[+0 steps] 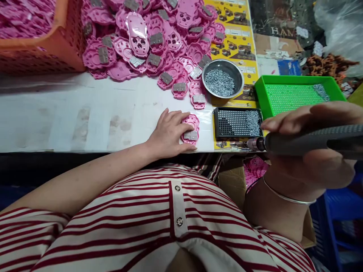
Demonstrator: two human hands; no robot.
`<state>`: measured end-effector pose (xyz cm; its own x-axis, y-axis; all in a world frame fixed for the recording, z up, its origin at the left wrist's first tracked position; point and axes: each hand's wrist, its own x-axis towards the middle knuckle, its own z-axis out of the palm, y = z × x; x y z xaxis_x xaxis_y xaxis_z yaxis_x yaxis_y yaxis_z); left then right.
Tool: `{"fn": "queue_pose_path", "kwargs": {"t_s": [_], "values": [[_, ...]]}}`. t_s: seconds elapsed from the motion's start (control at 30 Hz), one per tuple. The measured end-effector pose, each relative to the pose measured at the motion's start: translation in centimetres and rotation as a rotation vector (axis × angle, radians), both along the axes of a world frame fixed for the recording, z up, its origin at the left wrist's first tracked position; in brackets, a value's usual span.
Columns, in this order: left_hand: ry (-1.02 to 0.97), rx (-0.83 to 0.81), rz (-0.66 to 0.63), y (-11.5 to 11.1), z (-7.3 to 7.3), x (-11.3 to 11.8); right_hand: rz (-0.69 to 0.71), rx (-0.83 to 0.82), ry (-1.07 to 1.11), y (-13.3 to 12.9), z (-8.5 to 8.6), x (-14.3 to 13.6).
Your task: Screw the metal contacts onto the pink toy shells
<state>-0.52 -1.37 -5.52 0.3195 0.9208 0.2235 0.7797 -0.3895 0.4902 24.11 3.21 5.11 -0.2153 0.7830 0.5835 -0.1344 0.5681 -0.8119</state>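
Note:
A pink plastic piece (190, 129) with a metal plate lies at the table's front edge. My left hand (169, 135) rests beside it on the left, fingers spread, with fingertips on the piece and its edges. At the right, my right hand (317, 151) is wrapped round a dark power screwdriver (295, 143), held level. The driver's tip points left, just below a black perforated tray (225, 126) with small screws at its right end. Behind that tray stands a metal bowl (222, 78) full of screws.
Many pink pieces (138, 34) are heaped at the back. An orange basket (42, 53) stands at the left, and a green tray (289, 94) at the right. Beyond it are brown pieces (326, 68) and clear plastic. A cardboard box (232, 173) sits below the table edge.

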Motion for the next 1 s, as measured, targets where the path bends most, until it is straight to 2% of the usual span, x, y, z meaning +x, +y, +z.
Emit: {"fn": "queue_pose_path", "kwargs": {"t_s": [0.1,0.2,0.33,0.53,0.67,0.8,0.87,1.0], "values": [[-0.012,0.032,0.0,-0.2,0.3,0.0,0.006,-0.065,-0.021,-0.2,0.2,-0.2],[0.008,0.161,0.021,-0.6,0.6,-0.2,-0.079,-0.143,0.011,-0.6,0.1,-0.7],[0.042,0.272,-0.005,-0.8,0.3,-0.3,0.057,-0.123,0.018,-1.1,-0.2,-1.7],[0.019,0.244,-0.035,-0.6,-0.5,-0.3,-0.038,-0.052,0.111,-1.2,-0.4,-2.4],[-0.039,0.266,-0.058,-0.6,-0.5,-0.3,0.008,-0.082,0.065,-0.9,-0.6,-2.2],[-0.077,0.293,-0.042,-0.6,-0.5,-0.4,0.157,-0.053,0.126,-0.7,-0.8,-2.6],[-0.094,0.281,-0.028,-0.6,-0.6,-0.5,0.19,-0.033,0.157,-0.9,-1.0,-3.1],[-0.126,0.256,-0.011,-0.5,-0.8,-0.6,0.075,-0.013,0.182,-1.2,-1.2,-4.0]]}}
